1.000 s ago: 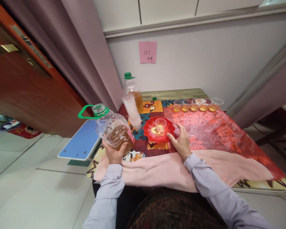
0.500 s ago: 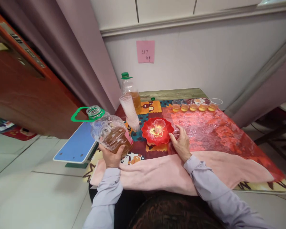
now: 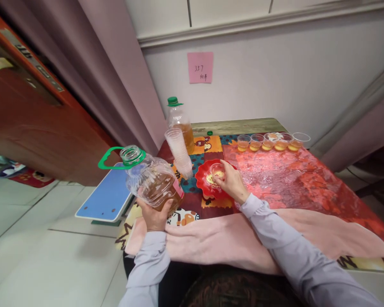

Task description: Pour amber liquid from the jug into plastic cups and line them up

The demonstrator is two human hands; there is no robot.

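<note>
Left hand [image 3: 154,215], fingers spread, supported the jug [image 3: 158,184], likely heavy; right hand [image 3: 233,183] appeared to pinch the cup [image 3: 216,169], likely flimsy, best gripped lightly near its rim.

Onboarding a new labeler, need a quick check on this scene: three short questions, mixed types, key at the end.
1. Multiple choice: what colour is the loop handle on the open bottle that the left hand holds?
A) Red
B) Green
C) Blue

2. True or false: the right hand is at the small cup in the red dish.

3. Fill in the number: the row of cups to the right of the cup stack counts ____ cups.

Key: 1 B; 2 true; 3 five.
</note>
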